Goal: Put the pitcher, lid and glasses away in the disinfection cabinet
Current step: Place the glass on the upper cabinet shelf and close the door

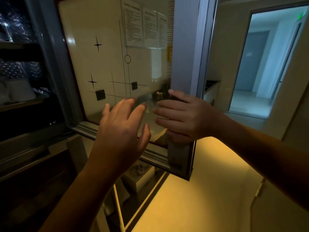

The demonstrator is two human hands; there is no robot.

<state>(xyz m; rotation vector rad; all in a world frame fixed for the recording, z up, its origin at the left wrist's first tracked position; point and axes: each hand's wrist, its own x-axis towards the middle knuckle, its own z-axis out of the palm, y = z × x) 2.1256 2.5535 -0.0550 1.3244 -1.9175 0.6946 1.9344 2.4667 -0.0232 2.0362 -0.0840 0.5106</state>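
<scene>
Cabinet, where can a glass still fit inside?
The dark gap under the white ware looks free, though dim. Higher up, glinting ware crowds the shelves. A hand can pass left of the glass door.

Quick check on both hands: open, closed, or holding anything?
Left hand: open, fingers spread in front of the glass door, holding nothing.
Right hand: open, straight fingers laid on the same door near its right side.

door glass (103, 67): black stars, lines, squares | frame (185, 47): grey
</scene>
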